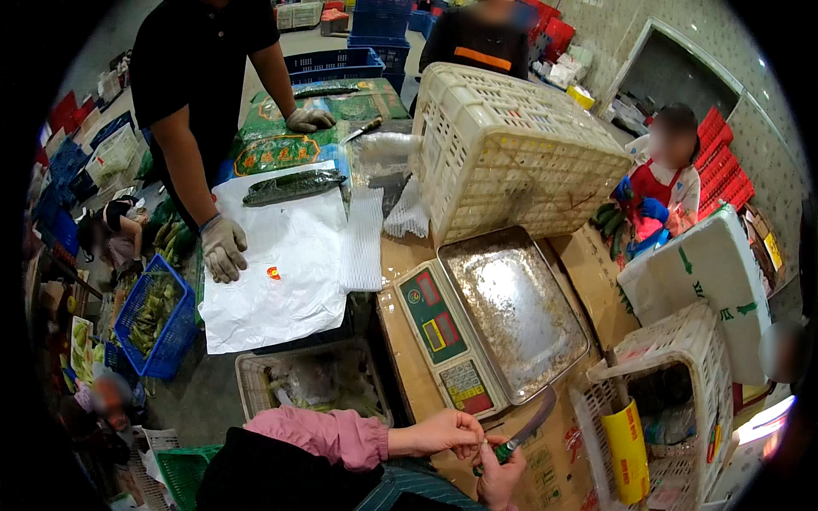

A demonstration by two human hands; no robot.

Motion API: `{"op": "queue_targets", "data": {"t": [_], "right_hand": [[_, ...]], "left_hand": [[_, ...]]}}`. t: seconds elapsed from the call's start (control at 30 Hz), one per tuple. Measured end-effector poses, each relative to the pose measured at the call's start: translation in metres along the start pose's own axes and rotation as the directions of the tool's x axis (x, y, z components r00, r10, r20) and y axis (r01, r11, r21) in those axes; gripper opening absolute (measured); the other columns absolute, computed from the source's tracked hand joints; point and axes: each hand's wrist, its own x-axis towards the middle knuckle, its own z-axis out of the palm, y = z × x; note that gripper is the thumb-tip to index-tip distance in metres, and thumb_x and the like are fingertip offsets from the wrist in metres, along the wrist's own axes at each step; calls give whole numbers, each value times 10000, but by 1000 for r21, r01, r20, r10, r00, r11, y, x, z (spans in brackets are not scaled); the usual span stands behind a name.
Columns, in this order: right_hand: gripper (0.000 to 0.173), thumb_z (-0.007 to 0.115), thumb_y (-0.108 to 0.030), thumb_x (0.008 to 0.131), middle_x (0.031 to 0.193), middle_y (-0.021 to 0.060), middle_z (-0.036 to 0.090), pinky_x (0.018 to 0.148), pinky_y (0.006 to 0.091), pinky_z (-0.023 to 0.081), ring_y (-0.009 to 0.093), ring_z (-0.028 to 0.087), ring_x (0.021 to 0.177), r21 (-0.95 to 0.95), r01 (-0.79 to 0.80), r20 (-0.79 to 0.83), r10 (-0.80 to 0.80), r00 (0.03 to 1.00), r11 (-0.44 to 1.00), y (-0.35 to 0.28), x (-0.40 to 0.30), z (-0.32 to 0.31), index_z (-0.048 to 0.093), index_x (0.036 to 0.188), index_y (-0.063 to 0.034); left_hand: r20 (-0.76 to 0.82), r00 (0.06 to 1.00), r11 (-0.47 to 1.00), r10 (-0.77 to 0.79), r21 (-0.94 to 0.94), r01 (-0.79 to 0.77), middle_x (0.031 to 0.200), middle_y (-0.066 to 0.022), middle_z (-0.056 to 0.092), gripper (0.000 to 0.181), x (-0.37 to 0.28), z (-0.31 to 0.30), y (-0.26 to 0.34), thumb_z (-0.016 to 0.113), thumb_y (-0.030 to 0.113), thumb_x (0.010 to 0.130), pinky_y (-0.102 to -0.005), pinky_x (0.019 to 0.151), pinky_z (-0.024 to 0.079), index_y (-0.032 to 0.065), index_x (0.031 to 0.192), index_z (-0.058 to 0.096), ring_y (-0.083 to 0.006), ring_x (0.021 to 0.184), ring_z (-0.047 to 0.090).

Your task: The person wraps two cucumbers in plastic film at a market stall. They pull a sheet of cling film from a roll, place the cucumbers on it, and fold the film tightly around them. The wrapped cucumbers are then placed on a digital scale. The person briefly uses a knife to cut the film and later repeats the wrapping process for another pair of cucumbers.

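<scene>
In the head view, my right hand (500,476) grips the green handle of a curved-blade knife (535,421), its blade pointing up and away beside the scale. My left hand (447,434), coming out of a pink sleeve (332,434), has its fingertips pinched together against my right thumb; whether they hold something small is too fine to tell. Just beyond both hands is a digital weighing scale (447,345) with a bare, stained metal pan (511,306). Flattened brown cardboard (409,358) lies under the scale and below my hands.
A white plastic crate (511,166) lies tipped behind the scale. Another crate (709,358) with a yellow roll (625,447) stands right. Across the table, a gloved person (223,249) leans on white paper (281,306) near a wrapped dark-green vegetable (294,186). A small knife (362,129) lies farther back.
</scene>
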Motion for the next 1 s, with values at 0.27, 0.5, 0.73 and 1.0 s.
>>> {"op": "queue_targets", "data": {"t": [0.27, 0.5, 0.73, 1.0], "right_hand": [[95, 632, -99, 888, 690, -38, 526, 447, 203, 333, 40, 429, 510, -71, 26, -14, -27, 1000, 997, 12, 8, -13, 632, 976, -62], [66, 615, -89, 891, 668, -45, 490, 428, 207, 311, 36, 389, 477, 15, -32, -42, 32, 999, 999, 21, 5, -19, 614, 953, -68], [92, 631, -119, 892, 668, -39, 508, 432, 212, 326, 41, 422, 494, -4, 20, -17, -20, 1000, 1000, 7, 5, -11, 632, 954, -52], [119, 616, -144, 906, 680, -28, 524, 455, 214, 357, 49, 454, 527, -12, -8, 24, 8, 1000, 1000, -4, 0, -11, 631, 974, -49]], "left_hand": [[-84, 996, 1000, 22, 12, -21, 749, -4, 596, 135, 10, 2, -3, 588, 172, 907, -220, 601, 477, 39, 905, 611, -79, 662, 573], [-127, 990, 998, 59, -11, -61, 673, 12, 559, 155, 11, 7, -7, 597, 196, 905, -211, 544, 435, 60, 831, 595, -74, 610, 538], [-177, 961, 967, 211, 182, -179, 681, -34, 609, 120, 11, 16, -3, 610, 133, 874, -226, 514, 481, 32, 828, 655, -88, 579, 568], [-160, 968, 971, 193, 175, -165, 699, -34, 610, 120, 8, 16, -1, 612, 140, 879, -234, 540, 493, 36, 832, 650, -95, 599, 577]]}}
